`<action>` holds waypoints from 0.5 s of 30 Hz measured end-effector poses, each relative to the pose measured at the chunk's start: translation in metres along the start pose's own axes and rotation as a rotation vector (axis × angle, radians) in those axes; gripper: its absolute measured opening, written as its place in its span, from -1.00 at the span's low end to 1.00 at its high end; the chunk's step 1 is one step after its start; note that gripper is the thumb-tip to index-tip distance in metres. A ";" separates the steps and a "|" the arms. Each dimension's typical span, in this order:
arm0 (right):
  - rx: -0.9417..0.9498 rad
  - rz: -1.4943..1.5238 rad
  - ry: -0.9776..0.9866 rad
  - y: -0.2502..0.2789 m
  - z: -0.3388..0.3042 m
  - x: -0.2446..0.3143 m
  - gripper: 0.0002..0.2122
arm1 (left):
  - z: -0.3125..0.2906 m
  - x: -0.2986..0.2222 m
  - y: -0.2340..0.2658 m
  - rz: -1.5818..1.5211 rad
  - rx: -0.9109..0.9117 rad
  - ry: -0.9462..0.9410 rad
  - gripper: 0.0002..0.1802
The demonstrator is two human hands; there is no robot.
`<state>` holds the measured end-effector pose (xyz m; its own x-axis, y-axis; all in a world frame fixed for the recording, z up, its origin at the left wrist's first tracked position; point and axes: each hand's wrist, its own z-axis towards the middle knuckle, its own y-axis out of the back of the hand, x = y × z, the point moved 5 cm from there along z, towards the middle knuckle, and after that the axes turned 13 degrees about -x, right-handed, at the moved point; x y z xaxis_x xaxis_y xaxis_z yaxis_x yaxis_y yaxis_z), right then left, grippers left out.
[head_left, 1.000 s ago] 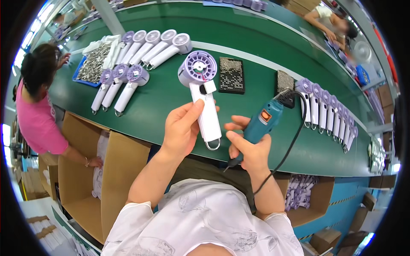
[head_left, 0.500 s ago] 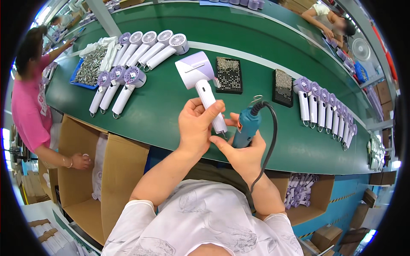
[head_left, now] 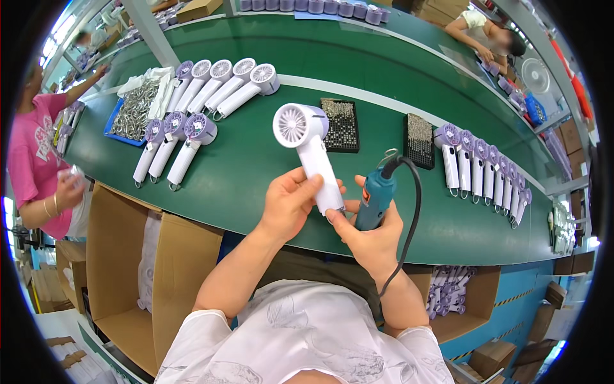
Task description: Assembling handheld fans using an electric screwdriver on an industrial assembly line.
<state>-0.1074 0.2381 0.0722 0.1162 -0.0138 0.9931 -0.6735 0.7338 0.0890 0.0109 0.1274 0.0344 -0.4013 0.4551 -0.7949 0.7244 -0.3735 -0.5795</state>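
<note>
A white and pale-purple handheld fan [head_left: 324,169] is held up over the green bench, its white grille facing me. My left hand [head_left: 286,201] is closed around its handle. My right hand [head_left: 377,246] grips a teal electric screwdriver [head_left: 376,198] with a black cord and a wire hanging loop. Its thumb reaches to the bottom end of the fan's handle. The screwdriver's tip is hidden by that hand. Just beyond the fan lies a black tray of small screws [head_left: 347,131]; a second black screw tray [head_left: 419,144] is farther right.
Several similar fans [head_left: 233,89] lie at the left, with more in a row [head_left: 476,163] at the right. A blue tray [head_left: 121,137] holds metal rings. Open cardboard boxes [head_left: 185,275] stand below the bench edge. A person in pink [head_left: 45,141] is at the left, another [head_left: 483,38] across the bench.
The fan has turned in my left hand, so its grille now faces me instead of its side. My right thumb has moved onto the handle's end. The person in pink has raised a hand.
</note>
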 end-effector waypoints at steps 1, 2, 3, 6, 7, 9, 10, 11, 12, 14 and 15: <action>0.009 -0.032 0.072 0.000 0.000 -0.001 -0.37 | 0.001 -0.001 0.002 -0.119 0.009 0.017 -0.55; 0.008 -0.033 0.071 0.000 -0.002 0.000 -0.37 | 0.003 -0.001 0.004 -0.238 0.017 0.035 -0.58; 0.004 -0.062 0.113 0.000 -0.004 0.005 -0.36 | 0.005 -0.003 0.005 -0.262 0.044 0.013 -0.54; -0.003 -0.103 0.095 0.001 -0.008 0.012 -0.36 | 0.006 -0.006 0.009 -0.289 0.114 -0.023 -0.48; 0.015 -0.157 0.168 0.002 -0.010 0.012 -0.35 | 0.007 -0.005 0.011 -0.288 0.111 -0.020 -0.48; 0.042 -0.223 0.260 0.002 -0.011 0.013 -0.32 | 0.008 -0.007 0.013 -0.362 0.184 -0.069 -0.39; 0.044 -0.222 0.256 0.000 -0.012 0.014 -0.32 | 0.008 -0.006 0.015 -0.361 0.180 -0.067 -0.39; 0.039 -0.186 0.310 -0.003 -0.012 0.019 -0.32 | 0.008 -0.007 0.018 -0.320 0.182 -0.108 -0.36; 0.033 -0.150 0.364 -0.006 -0.014 0.023 -0.32 | 0.008 -0.008 0.021 -0.278 0.184 -0.148 -0.33; 0.032 -0.161 0.376 -0.006 -0.015 0.024 -0.32 | 0.008 -0.010 0.022 -0.242 0.190 -0.185 -0.29; 0.031 -0.170 0.391 -0.006 -0.015 0.024 -0.32 | 0.007 -0.011 0.022 -0.230 0.203 -0.189 -0.29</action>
<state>-0.0892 0.2435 0.0947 0.4917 0.1303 0.8610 -0.6419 0.7223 0.2573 0.0268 0.1081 0.0296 -0.6509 0.3955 -0.6479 0.4848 -0.4403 -0.7558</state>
